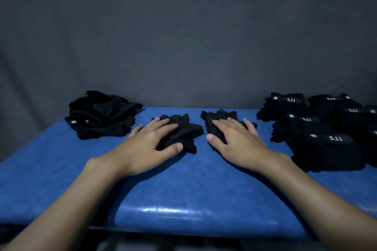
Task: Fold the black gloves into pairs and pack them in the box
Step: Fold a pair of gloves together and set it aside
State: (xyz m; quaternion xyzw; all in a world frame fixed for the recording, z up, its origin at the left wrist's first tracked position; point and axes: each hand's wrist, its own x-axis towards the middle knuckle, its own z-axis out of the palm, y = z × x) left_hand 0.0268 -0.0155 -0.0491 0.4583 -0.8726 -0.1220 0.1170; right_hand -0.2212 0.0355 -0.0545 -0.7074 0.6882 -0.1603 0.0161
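Two black gloves lie side by side in the middle of the blue table. My left hand rests flat on the left glove, fingers spread, thumb against its near edge. My right hand lies flat on the right glove, which it mostly covers. A heap of loose black gloves sits at the back left. At the right lie several black gloves with white "5.11" labels, laid in rows. No box is in view.
A dark grey cloth backdrop hangs right behind the table. The table's glossy front edge runs below my forearms. Bare blue surface lies between my arms and in front of the left heap.
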